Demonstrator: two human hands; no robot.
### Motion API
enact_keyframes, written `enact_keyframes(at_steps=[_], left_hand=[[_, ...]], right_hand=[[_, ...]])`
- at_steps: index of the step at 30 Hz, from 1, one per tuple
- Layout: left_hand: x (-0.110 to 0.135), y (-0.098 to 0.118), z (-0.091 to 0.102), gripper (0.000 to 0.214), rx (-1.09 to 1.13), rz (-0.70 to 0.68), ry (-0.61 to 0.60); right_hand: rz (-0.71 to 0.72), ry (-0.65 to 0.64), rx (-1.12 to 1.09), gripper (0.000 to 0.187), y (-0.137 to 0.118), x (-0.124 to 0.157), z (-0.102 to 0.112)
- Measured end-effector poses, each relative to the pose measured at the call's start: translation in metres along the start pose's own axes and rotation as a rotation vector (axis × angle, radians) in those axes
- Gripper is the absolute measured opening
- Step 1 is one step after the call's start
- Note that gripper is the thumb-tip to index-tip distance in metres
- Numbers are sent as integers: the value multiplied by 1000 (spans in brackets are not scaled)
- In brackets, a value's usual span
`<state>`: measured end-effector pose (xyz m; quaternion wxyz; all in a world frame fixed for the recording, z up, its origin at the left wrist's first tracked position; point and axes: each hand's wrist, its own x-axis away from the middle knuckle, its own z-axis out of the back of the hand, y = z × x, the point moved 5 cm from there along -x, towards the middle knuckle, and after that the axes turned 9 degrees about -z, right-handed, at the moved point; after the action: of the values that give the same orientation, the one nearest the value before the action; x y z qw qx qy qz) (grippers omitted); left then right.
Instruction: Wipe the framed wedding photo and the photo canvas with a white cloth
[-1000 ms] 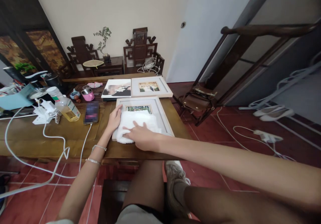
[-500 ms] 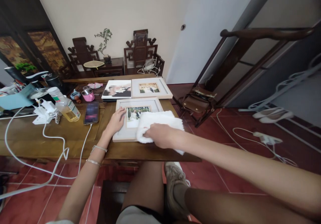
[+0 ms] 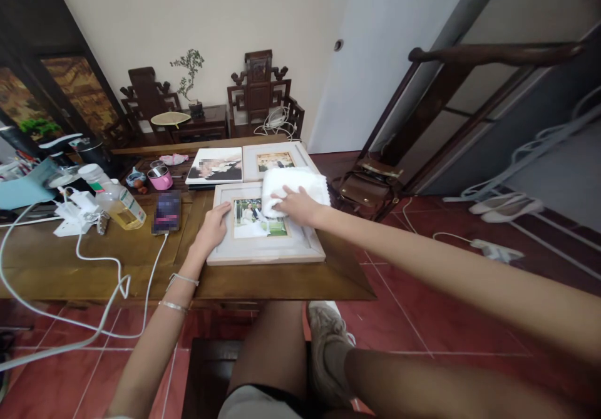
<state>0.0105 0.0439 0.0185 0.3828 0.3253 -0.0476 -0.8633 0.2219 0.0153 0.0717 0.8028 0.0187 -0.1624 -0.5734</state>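
Note:
A pale picture frame (image 3: 263, 252) with a photo of two people lies flat near the table's front edge. Over its left side, my left hand (image 3: 214, 226) curls and holds it, fingers on the border. My right hand (image 3: 300, 206) presses a folded white cloth (image 3: 300, 184) onto the upper right of the frame, fingers spread somewhat over the cloth. The cloth hides the frame's top right corner and part of the photo. Just behind are a second framed photo (image 3: 275, 160) and a white-bordered picture (image 3: 216, 165) on a dark stack.
On the left of the wooden table (image 3: 282, 284) are a phone (image 3: 166, 212) on a cable, a bottle of yellow liquid (image 3: 124, 209), a pink mug (image 3: 160, 178) and a white plug adapter (image 3: 77, 212). A chair with a brown bag (image 3: 373, 187) stands right.
My right hand has moved the cloth away from me, from the frame's lower right to its upper right, uncovering the lower right corner. My left hand stays on the left side.

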Motion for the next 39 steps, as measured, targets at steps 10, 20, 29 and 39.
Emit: enact_keyframes(at_steps=[10,20,29,39], left_hand=[[-2,4,-4,51,-62,16,-56],[-4,4,0,52,-16,-12,-69],[-3,6,1,51,4,0,-6],[-2,5,-3,47,44,11,-43]], right_hand=[[132,-334,-115,53,-54,77,28],[-67,38,-115,76,-9,-28,3],[-13,-82,-78,58,-79,40,13],[66,-40,-76,70,-70,1,17]])
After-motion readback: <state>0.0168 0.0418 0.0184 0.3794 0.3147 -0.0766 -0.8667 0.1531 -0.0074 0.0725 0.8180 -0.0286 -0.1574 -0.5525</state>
